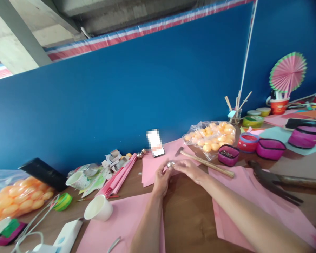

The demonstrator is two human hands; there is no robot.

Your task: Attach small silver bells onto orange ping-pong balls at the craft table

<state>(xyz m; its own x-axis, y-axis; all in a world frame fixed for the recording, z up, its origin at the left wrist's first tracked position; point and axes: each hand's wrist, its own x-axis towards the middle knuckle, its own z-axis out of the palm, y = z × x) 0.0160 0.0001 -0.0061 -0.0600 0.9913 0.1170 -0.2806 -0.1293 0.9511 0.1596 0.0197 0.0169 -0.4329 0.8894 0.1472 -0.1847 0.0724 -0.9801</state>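
A small shiny metallic ball (170, 164) is held between both hands over the brown table. My left hand (162, 177) pinches it from the left, its fingers closed round the ball's side. From the right, the fingertips of my right hand (189, 169) press against the same ball. Just behind the hands lies a pink sheet (150, 170) with a phone (156, 143) on it, its screen blurred. A small wooden-handled hammer (205, 162) rests right behind my right hand. Two more shiny balls (141, 153) sit left of the phone.
Left: white cup (98, 208), power strip (68, 237), pink strips (121, 177), bag of orange balls (18, 196). Right: claw hammer (276, 179), purple containers (228, 154), another bag of orange balls (213, 135), cup with a paper fan (279, 105). A blue partition (147, 88) stands behind.
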